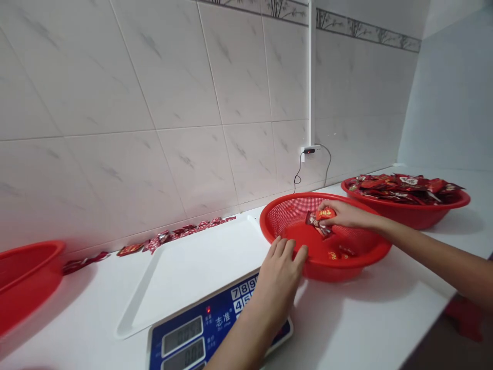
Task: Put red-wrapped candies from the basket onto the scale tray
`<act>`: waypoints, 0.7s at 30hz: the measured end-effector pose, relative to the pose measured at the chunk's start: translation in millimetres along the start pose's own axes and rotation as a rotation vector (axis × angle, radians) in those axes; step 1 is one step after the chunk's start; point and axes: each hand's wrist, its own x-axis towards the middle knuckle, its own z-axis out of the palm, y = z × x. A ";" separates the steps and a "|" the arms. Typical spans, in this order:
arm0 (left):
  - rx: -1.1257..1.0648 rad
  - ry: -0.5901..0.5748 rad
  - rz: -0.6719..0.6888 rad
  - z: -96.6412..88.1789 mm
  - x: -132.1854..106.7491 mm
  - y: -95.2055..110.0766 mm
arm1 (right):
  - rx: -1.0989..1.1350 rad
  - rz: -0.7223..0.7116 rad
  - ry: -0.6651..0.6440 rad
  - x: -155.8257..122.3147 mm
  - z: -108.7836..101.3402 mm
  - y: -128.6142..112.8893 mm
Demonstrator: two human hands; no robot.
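Observation:
My right hand (342, 213) reaches into a red plastic basket (277, 218) with mesh sides. Its fingers are closed on small wrapped packets (320, 220) in red and dark wrappers. A few more red packets (339, 254) lie on the basket's floor. At the near left rim of the basket rests my left hand (283, 262), its fingers bent over the edge. A digital scale (219, 339) with a blue keypad and a white tray (204, 262) stands left of the basket, partly behind my left forearm.
To the right stands a red basin (404, 210) heaped with wrapped packets. Another red basin (34, 288) is cut off at the left. A row of packets (169, 239) lies along the tiled wall. A plugged-in cable (300, 169) hangs from a wall socket.

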 end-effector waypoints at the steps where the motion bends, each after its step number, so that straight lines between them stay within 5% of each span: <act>1: -0.017 0.045 -0.013 -7.0 -1.5 -5.1 | 0.022 0.010 0.034 3.8 -3.9 -5.6; 5: -0.136 0.317 -0.087 -56.7 -9.8 -41.6 | 0.224 0.003 0.151 10.0 -11.3 -47.8; 7: -0.245 0.401 -0.328 -86.6 -16.4 -65.4 | 0.395 -0.077 0.164 9.0 -3.1 -80.0; 12: -0.360 0.629 -0.711 -144.5 -40.0 -103.6 | 0.439 -0.160 0.032 11.1 62.0 -158.0; 17: -0.282 0.681 -0.709 -167.8 -57.5 -107.4 | 0.256 -0.255 -0.108 33.1 136.9 -187.1; 21: -0.255 0.645 -0.696 -171.6 -62.1 -106.1 | 0.194 -0.252 -0.170 47.6 144.8 -188.4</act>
